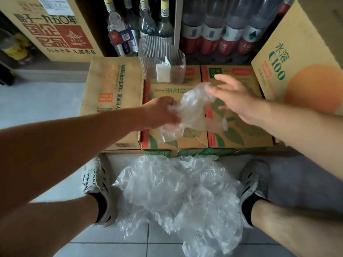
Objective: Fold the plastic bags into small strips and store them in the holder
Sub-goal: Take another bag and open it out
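A crumpled clear plastic bag point(191, 112) hangs over the cardboard boxes point(241, 134) in front of me. My left hand point(161, 112) grips its left end in a closed fist. My right hand point(233, 97) is spread with straight fingers, touching the bag's upper right edge. Behind, on the boxes, stands the clear ribbed holder point(161, 58) with white folded strips point(163, 73) upright inside it. A pile of more clear plastic bags point(178, 197) lies on the tiled floor between my feet.
Tall cardboard cartons stand at the back left point(53, 26) and at the right point(300, 62). Glass bottles point(146, 21) and packs of red-labelled bottles point(222, 34) fill the shelf behind the holder. My shoes point(96, 182) flank the bag pile.
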`<state>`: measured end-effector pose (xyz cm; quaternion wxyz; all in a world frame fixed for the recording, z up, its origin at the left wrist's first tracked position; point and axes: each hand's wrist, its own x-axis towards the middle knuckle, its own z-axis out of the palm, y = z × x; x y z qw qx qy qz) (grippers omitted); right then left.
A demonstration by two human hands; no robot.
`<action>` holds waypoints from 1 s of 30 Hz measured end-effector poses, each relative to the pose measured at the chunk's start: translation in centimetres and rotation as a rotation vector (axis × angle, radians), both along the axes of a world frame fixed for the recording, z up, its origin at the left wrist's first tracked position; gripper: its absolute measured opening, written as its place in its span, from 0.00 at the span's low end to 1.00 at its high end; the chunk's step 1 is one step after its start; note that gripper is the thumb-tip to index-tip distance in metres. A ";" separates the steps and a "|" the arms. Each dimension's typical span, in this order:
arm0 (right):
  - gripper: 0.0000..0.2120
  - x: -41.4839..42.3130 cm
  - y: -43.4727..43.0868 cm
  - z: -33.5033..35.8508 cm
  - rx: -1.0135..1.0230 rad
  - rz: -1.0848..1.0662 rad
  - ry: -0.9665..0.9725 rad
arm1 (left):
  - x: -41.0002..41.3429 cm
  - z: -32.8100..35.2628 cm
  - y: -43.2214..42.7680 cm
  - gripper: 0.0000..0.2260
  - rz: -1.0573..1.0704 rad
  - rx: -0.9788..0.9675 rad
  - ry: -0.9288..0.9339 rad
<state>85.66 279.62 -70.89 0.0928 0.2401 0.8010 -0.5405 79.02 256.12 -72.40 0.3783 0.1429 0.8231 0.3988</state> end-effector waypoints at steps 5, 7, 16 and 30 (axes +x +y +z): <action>0.25 -1.9 1.2 -1.4 -0.327 0.044 -0.167 | -2.1 -1.7 -1.1 0.20 -0.002 0.156 -0.145; 0.16 -2.2 1.3 -2.5 -0.377 0.046 -0.181 | -2.8 -2.0 -1.7 0.25 0.085 0.190 -0.164; 0.03 -4.2 1.4 -5.5 -0.173 -0.033 -0.012 | -5.1 -5.8 -2.4 0.26 0.276 0.489 -0.598; 0.21 -2.9 2.8 -8.6 -0.130 0.253 0.134 | -5.9 -8.3 -1.3 0.03 0.618 0.627 -0.463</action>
